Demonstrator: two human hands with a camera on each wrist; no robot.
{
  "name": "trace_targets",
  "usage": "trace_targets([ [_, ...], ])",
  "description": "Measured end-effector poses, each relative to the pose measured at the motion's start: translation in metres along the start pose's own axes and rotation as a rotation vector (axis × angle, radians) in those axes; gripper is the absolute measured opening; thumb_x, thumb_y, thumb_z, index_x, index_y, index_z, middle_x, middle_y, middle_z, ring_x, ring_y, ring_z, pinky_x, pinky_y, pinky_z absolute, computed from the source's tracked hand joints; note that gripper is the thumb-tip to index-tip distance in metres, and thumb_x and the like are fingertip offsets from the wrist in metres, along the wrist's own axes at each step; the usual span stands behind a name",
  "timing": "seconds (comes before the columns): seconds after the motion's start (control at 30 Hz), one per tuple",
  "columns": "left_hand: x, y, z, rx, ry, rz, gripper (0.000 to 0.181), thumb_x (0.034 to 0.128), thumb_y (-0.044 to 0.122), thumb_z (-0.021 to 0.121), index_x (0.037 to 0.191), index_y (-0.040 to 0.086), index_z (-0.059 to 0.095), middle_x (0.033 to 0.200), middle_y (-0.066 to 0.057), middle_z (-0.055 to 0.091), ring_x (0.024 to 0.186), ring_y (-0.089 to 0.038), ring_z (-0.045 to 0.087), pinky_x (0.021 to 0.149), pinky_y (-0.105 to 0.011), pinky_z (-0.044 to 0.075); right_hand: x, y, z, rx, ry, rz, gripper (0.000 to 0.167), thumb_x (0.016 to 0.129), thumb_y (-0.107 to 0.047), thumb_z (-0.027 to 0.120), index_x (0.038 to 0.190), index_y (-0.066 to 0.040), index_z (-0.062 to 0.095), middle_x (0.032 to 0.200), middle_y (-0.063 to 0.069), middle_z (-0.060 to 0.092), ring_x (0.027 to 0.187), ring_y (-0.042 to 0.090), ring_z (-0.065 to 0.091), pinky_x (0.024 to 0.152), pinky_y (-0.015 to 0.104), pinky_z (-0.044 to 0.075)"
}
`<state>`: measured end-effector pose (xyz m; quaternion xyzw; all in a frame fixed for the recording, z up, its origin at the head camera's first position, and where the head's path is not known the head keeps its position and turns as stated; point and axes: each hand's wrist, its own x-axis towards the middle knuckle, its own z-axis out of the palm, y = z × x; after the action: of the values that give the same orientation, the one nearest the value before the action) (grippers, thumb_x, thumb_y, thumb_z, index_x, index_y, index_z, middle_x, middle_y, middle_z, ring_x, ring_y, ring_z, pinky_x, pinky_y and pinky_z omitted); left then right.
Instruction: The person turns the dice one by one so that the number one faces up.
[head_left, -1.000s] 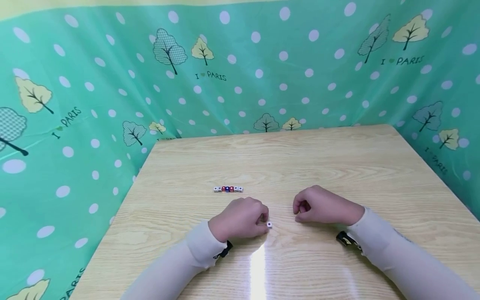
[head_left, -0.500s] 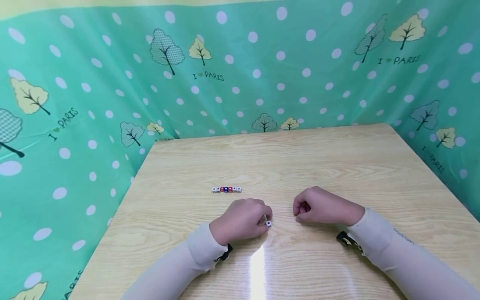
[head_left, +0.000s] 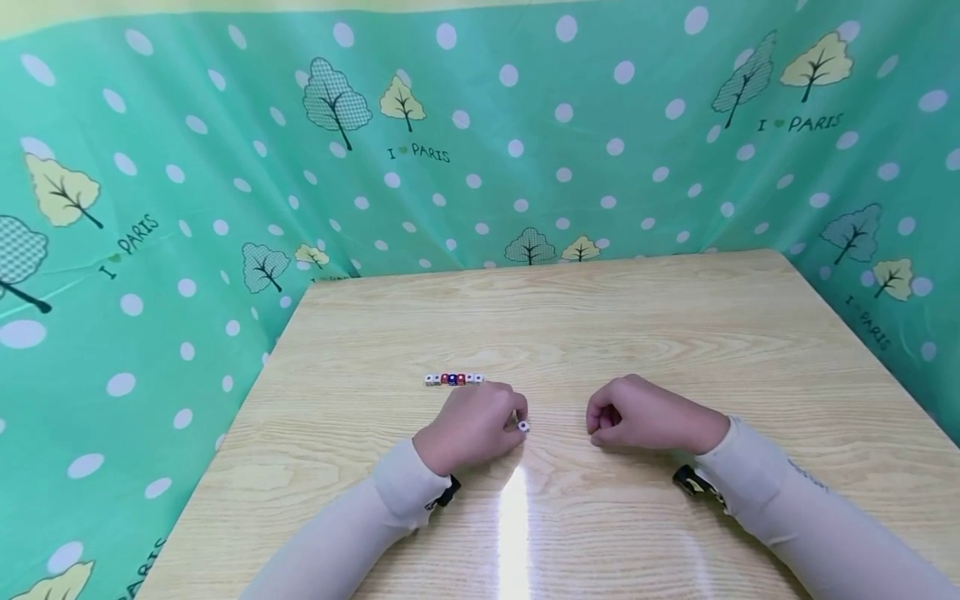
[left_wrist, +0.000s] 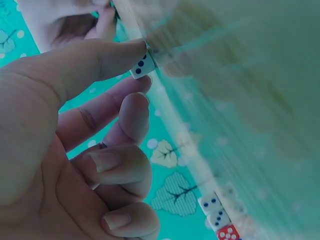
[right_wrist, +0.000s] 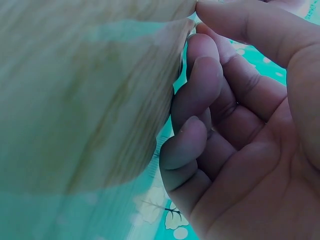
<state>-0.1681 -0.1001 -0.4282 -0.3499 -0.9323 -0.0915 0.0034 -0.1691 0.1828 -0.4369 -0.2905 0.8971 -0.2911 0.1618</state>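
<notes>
My left hand (head_left: 472, 423) pinches a white die (head_left: 523, 427) between thumb and forefinger, just above or on the tabletop. In the left wrist view two dark dots show on that die (left_wrist: 142, 67), and the other fingers curl loosely below. Behind the left hand lies a straight row of small dice (head_left: 453, 379): white ones at both ends, red ones further in and a blue one in the middle. My right hand (head_left: 654, 413) rests on the table to the right, its fingers (right_wrist: 197, 85) loosely curled, with nothing seen between them.
The wooden table (head_left: 637, 308) reaches back to a green dotted curtain (head_left: 517, 125), which also hangs along the left and right sides. A bright light reflection (head_left: 514, 533) lies on the near tabletop. Black straps (head_left: 690, 480) circle both wrists.
The white die beside the left fingertips is now pinched and has moved slightly away from me and left, towards the row. The right hand stays in place.
</notes>
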Motion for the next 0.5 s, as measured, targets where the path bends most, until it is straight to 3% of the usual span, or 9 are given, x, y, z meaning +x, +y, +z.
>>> trace_targets([
  [0.33, 0.004, -0.022, -0.004, -0.006, 0.022, -0.106, 0.007, 0.089, 0.027, 0.077, 0.092, 0.021, 0.078, 0.085, 0.007, 0.071, 0.069, -0.007, 0.056, 0.059, -0.029, 0.048, 0.0, -0.002, 0.002, -0.008, -0.002, -0.01, 0.017, 0.087, -0.016, 0.081, 0.08, -0.026, 0.069, 0.069, -0.013, 0.059, 0.064, 0.004, 0.053, 0.061, 0.023, 0.047],
  [0.5, 0.007, -0.035, -0.007, -0.023, 0.017, -0.179, 0.008, 0.0891, 0.029, 0.078, 0.093, 0.022, 0.078, 0.083, 0.007, 0.07, 0.068, -0.008, 0.056, 0.054, -0.031, 0.047, 0.0, -0.006, 0.004, -0.008, -0.004, -0.035, 0.017, 0.086, -0.015, 0.08, 0.079, -0.027, 0.069, 0.068, -0.014, 0.058, 0.063, 0.003, 0.051, 0.063, 0.023, 0.047],
])
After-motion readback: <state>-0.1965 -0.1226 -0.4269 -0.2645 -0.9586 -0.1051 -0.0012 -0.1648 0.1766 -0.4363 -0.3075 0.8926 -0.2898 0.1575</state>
